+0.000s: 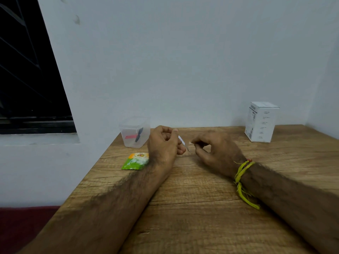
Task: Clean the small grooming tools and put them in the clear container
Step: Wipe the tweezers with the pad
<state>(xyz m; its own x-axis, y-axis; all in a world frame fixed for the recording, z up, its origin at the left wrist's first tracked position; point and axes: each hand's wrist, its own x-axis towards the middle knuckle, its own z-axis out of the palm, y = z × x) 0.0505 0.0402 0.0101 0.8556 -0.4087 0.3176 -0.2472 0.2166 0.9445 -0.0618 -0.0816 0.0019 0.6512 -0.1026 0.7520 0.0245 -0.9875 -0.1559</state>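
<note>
My left hand [164, 143] pinches a small silver grooming tool [184, 143], its thin tip pointing down to the right. Just right of that tip, my right hand [213, 152] pinches a tiny pale wad [191, 143] between thumb and fingertips. The wad sits close to the tool's tip; whether they touch I cannot tell. A clear plastic container [134, 132] stands behind my left hand near the wall, lid off, with a black tool and a red one inside. Both hands hover low over the wooden table [192, 208].
A green and orange sachet [135, 160] lies on the table under my left wrist, near the left edge. A white cardboard box [261, 121] stands at the back right by the wall. A dark window is at the far left.
</note>
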